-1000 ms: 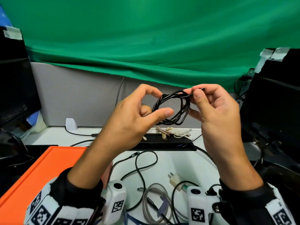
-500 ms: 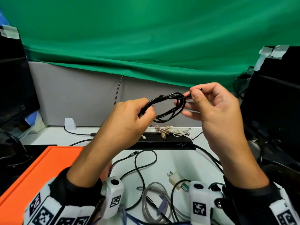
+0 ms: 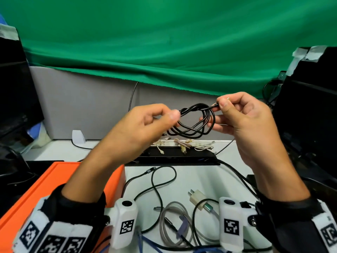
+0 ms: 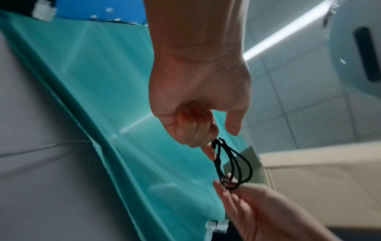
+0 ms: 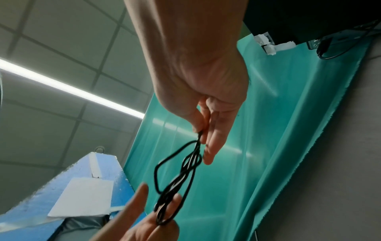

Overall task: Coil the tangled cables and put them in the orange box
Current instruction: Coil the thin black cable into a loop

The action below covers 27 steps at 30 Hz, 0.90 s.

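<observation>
The thin black coiled cable (image 3: 193, 123) hangs in the air between both hands, long axis left to right. Left hand (image 3: 145, 128) pinches its left end; right hand (image 3: 242, 121) pinches the plug, apparently. The open orange plastic box (image 3: 54, 179) lies below-left, nearer the left hand.

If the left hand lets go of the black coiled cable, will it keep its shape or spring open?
Probably it loosens: the black cable has uneven loops with nothing tying them. It looks thin and floppy, sagging between the left hand and the right hand. It is likely light, since fingertip pinches alone carry it.
</observation>
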Available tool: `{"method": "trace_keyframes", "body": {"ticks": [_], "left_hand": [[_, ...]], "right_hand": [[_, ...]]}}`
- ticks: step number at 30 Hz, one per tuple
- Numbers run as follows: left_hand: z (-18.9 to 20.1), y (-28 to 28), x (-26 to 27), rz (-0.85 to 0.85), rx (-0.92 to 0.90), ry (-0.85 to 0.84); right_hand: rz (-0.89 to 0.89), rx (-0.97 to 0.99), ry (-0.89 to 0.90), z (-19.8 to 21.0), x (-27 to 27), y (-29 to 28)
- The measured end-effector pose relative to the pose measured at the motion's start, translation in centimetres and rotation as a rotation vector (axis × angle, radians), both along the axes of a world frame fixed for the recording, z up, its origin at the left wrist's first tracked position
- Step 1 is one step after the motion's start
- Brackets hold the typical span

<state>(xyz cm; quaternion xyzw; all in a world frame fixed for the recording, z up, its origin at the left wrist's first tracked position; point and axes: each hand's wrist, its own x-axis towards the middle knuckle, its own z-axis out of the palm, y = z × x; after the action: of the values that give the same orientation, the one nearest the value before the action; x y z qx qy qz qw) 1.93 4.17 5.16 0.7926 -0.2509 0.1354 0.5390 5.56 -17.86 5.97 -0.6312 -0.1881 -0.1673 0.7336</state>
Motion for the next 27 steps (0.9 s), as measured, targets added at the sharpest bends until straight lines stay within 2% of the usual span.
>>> {"method": "trace_keyframes", "body": {"ticks": [5, 9, 14, 20, 24, 27], "left_hand": [[-0.5, 0.3, 0.9, 0.042, 0.009, -0.001], [-1.0, 0.0, 1.6, 0.077, 0.136, 0.059], [-1.0, -0.2, 1.7, 0.155, 0.142, 0.084], [-1.2, -0.2, 2.1, 0.109, 0.044, 0.165], [-1.3, -0.3, 2.1, 0.097, 0.088, 0.208], [-1.6, -0.4, 2.1, 0.158, 0.129, 0.217]], "right_hand": [[0.02, 0.005, 0.026, -0.1, 0.2, -0.3], [0.107, -0.005, 0.101, -0.6, 0.7, -0.2], [0.205, -0.085, 0.181, -1.1, 0.9, 0.2], [0.164, -0.156, 0.23, -1.8, 1.2, 1.4], [0.196, -0.151, 0.308, -2.0, 1.1, 2.0], [0.19, -0.199, 0.321, -2.4, 1.3, 2.2]]}}
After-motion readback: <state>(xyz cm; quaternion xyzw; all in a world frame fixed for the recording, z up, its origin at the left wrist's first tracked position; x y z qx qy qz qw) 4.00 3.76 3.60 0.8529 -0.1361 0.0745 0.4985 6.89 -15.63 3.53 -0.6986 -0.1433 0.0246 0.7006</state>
